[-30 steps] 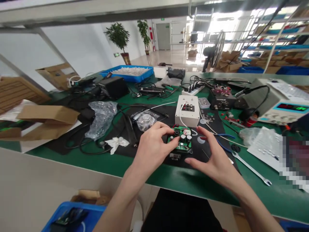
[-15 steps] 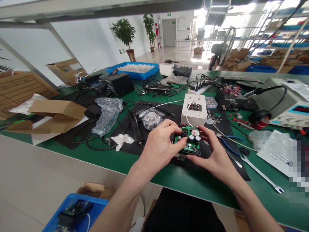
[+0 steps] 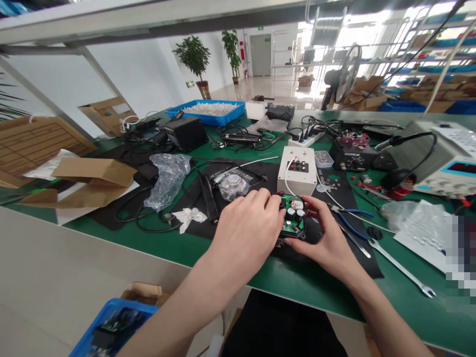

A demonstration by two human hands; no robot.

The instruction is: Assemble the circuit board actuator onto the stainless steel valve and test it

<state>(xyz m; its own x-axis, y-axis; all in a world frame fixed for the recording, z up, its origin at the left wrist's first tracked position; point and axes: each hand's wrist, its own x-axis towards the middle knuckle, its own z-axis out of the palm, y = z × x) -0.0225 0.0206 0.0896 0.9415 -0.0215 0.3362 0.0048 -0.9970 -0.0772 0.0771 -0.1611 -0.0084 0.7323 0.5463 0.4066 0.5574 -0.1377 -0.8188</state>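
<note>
A green circuit board with round capacitors sits in a shallow black housing, just above the black mat near the table's front edge. My right hand grips the housing at its right side, thumb at the near edge and fingers at the far corner. Over the left part of the board lies my left hand, its fingers curled and closed against it. That hand hides the board's left side and its own fingertips. Right behind the board stands a white box with a small black terminal panel and a white cable.
Blue-handled pliers and a wrench lie to the right. Left of my hands are a black stick-shaped device, crumpled bubble wrap and an open cardboard box. A blue bin stands below the table.
My left hand has rolled over the board, its fingers more curled and covering more of the left side. The board and my right hand have shifted slightly left.
</note>
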